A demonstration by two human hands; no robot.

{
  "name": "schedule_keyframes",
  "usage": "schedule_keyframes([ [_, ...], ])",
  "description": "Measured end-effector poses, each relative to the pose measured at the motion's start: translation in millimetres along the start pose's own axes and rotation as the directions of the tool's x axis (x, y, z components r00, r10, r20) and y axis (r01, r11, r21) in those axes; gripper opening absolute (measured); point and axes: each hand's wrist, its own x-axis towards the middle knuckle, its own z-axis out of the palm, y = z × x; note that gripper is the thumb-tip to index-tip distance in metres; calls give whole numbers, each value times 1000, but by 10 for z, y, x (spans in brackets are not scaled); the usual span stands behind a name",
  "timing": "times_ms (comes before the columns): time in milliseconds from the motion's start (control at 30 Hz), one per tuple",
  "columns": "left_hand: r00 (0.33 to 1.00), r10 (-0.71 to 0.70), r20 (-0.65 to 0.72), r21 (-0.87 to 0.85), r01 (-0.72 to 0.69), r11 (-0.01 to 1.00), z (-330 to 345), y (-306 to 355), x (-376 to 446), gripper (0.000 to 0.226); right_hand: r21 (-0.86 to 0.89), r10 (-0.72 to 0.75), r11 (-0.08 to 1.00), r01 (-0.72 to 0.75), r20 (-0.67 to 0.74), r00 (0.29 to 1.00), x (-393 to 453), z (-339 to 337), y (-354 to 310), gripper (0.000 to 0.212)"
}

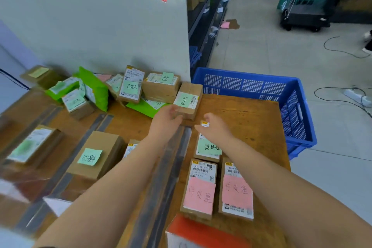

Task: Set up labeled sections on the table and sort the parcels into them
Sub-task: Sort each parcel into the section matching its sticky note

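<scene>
The tape strip (171, 159) runs down the worktop (251, 119). Right of the strip lie three labeled parcels (201, 185), two side by side and one behind them. Left of the strip sit more parcels (96, 153). Behind the strip's far end, a heap of parcels (130, 84) leans against the wall (100, 16). A crate (291, 96) stands right of the strip, past the worktop's edge.

A wooden table (245, 110) carries grey tape strips (167, 169), note-tagged cardboard parcels (96, 155) between and beside them, a heap of boxes and green mailers (94, 88) at the wall, and, blurred, perhaps an orange-topped box (203, 231) nearest.
</scene>
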Motion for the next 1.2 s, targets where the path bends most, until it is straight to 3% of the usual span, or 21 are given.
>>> schedule_keyframes([
  [267,993,-86,78,50,82,995,-261,-256,460,41,153,86,985,-79,-37,996,329,-14,-234,50],
  [500,968,-88,233,70,74,995,137,-689,1255,40,154,210,969,-195,-92,973,1031,410,-256,46],
  [633,964,-111,243,83,93,992,400,-927,1542,32,168,295,948,-270,-143,945,1379,577,-145,47],
  [867,957,-141,253,-147,182,972,684,-1005,1717,31,276,360,907,-319,-112,926,1707,779,10,40],
  [1200,994,-50,94,-348,80,934,491,-504,1579,26,510,375,836,-203,-261,890,1453,450,-98,36],
])
